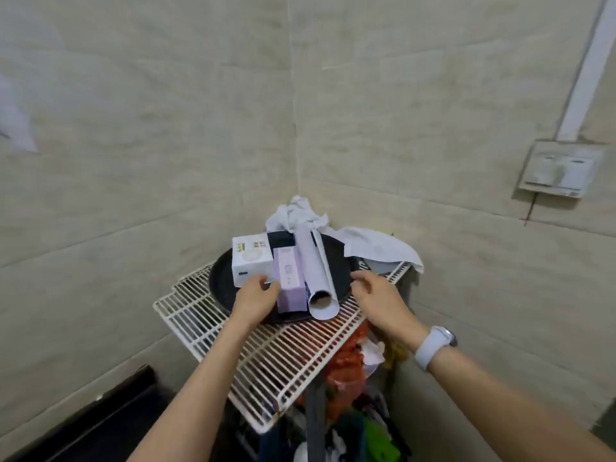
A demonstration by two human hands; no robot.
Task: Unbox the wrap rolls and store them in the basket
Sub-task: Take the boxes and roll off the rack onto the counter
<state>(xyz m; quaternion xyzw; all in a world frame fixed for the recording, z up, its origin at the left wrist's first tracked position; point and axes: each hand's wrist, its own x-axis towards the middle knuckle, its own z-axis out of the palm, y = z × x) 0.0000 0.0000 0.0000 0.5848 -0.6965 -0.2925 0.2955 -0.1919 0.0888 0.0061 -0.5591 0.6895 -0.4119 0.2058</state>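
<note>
A round black tray [220, 271] rests on a white wire shelf [280, 355] in a tiled corner. On it lie a white box [250, 258], a long lilac box [290, 278] and a white wrap roll [316, 271] with its cardboard core end facing me. My left hand [256, 295] touches the near left side of the lilac box and the corner of the white box, fingers curled against them. At the tray's right rim hovers my right hand [373, 295], fingers bent; whether it grips the rim is unclear.
A crumpled white cloth [366, 241] lies behind the tray against the wall corner. Colourful bags and clutter [350, 378] hang below the shelf. A wall switch box [560, 170] sits at the right. A dark object [110, 415] is at the lower left.
</note>
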